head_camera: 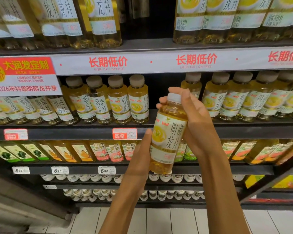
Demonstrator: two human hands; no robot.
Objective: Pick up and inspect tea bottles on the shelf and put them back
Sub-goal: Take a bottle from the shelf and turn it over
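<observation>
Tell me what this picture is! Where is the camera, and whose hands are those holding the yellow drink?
The camera sits on a person's head and looks forward and down, so you see their own two arms reaching out. They stand in front of a shop shelf full of tea bottles. Both hands hold one tea bottle with a white cap, tilted a little, off the shelf. The left hand holds its lower part. The right hand wraps round the top, fingers over the cap. Right behind it is a dark gap in the row of matching bottles. Below stand other drinks, and white price tags hang on the shelf edges.
</observation>
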